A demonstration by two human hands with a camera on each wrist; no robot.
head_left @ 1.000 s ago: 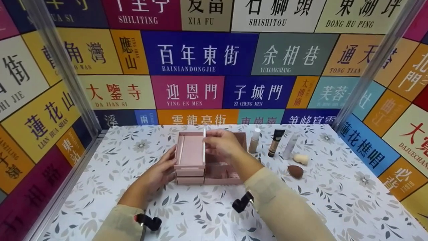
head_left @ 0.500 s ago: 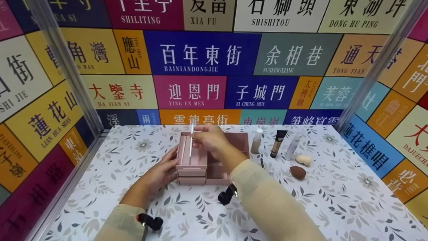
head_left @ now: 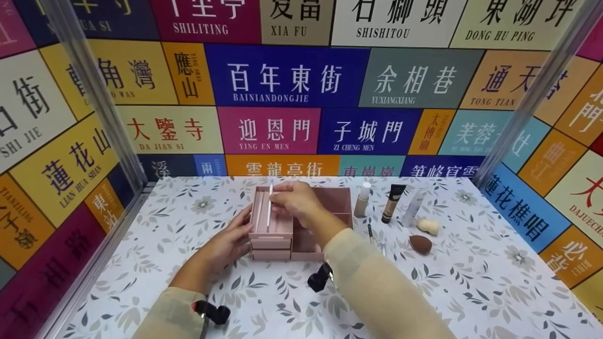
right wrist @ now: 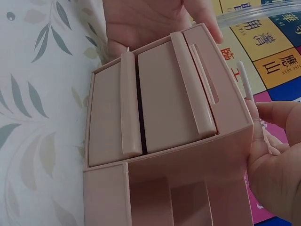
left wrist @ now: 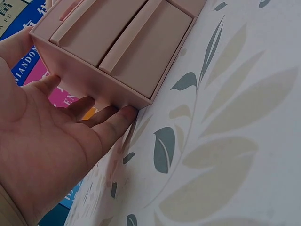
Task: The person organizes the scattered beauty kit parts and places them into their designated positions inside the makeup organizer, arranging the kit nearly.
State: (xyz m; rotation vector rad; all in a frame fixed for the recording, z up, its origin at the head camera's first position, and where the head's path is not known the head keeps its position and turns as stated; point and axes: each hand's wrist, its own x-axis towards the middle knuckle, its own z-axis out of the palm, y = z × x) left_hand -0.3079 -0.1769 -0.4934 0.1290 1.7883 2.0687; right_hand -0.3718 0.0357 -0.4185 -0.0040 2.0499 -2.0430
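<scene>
A pink makeup organizer point(head_left: 272, 242) stands on the table, with two stacked drawers at its left front and open compartments on its right. My right hand point(head_left: 296, 200) is over the top tray at the left and pinches a thin white stick-like item point(head_left: 269, 212); its exact kind is unclear. The same white item point(right wrist: 245, 80) pokes up beside the fingers in the right wrist view. At the organizer's left side, my left hand point(head_left: 226, 242) rests its extended fingertips against the wall, as the left wrist view shows with the left hand point(left wrist: 61, 127) close up.
Right of the organizer stand a white-capped foundation bottle point(head_left: 362, 200), a black-capped tube point(head_left: 393, 203) and a pale, slender bottle point(head_left: 413, 207). A cream sponge point(head_left: 427, 226), a brown makeup sponge point(head_left: 420, 244) and a thin dark brush-like item point(head_left: 370, 233) lie nearby.
My right hand has carried the white item leftward from the organizer's middle divider onto the top left tray, then lowered it slightly. The left hand stays against the side.
</scene>
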